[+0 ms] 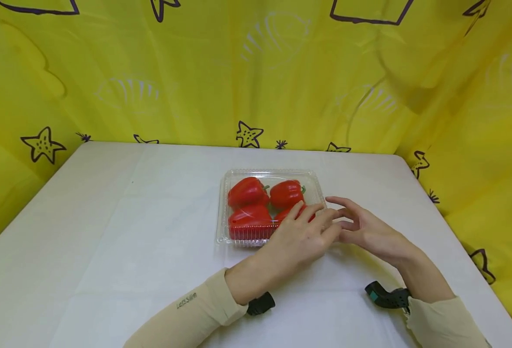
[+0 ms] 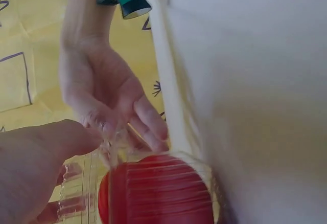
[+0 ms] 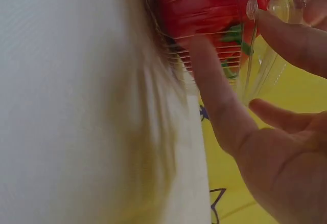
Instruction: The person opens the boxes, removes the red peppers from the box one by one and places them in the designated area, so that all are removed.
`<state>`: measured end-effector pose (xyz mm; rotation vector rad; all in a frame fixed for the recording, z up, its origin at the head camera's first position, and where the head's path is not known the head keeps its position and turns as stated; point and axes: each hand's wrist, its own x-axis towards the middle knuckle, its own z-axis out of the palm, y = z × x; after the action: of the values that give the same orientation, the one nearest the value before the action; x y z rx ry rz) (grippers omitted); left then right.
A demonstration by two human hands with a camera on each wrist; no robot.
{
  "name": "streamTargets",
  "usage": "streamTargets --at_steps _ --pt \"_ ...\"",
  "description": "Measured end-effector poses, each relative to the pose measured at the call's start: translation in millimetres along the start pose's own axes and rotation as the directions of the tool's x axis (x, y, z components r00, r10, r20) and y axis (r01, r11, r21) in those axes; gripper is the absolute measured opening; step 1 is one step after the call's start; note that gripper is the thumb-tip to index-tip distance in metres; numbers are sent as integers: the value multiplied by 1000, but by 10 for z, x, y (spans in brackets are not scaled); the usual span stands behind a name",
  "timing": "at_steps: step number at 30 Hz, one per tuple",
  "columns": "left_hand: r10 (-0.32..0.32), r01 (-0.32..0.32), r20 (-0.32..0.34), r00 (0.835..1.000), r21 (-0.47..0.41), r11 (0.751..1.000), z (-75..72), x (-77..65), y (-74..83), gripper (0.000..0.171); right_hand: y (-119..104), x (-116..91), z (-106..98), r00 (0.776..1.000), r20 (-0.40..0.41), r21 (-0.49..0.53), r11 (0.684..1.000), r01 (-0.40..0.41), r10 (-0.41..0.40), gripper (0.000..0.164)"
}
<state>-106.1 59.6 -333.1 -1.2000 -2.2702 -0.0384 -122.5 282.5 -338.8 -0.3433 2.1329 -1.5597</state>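
Note:
A clear plastic clamshell container [image 1: 223, 212] holds several red bell peppers [image 1: 249, 192] with green stems. My left hand [image 1: 301, 239] reaches over its front right part. Its fingertips rest on the lid, while the thumb [image 2: 71, 137] is at the rim, so the lid's edge lies pinched between them. At the container's right side is my right hand [image 1: 379, 239], fingers mostly straight and spread. One right fingertip [image 3: 202, 55] touches the ribbed side wall, another is at the rim. Near the corner the two hands meet, partly hiding the edge there.
The container stands on a white-covered table [image 1: 151, 232]. A yellow curtain [image 1: 195, 72] with sea-creature drawings hangs behind and at both sides. Black wrist cameras [image 1: 386, 296] jut out below both wrists, close above the table.

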Motion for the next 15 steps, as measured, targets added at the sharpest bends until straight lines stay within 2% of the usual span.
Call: streamTargets --at_steps 3,8,15 --pt "-15 14 -3 1000 -58 998 -17 -6 -30 23 -23 -1 22 999 -36 -74 997 31 -34 74" --pt "-35 34 -5 999 -122 992 -45 -7 -75 31 -18 19 54 993 -42 -96 990 103 -107 75" --pt "-90 112 118 989 -191 975 -147 -100 -239 55 -10 31 66 987 -61 -126 982 138 -147 81"
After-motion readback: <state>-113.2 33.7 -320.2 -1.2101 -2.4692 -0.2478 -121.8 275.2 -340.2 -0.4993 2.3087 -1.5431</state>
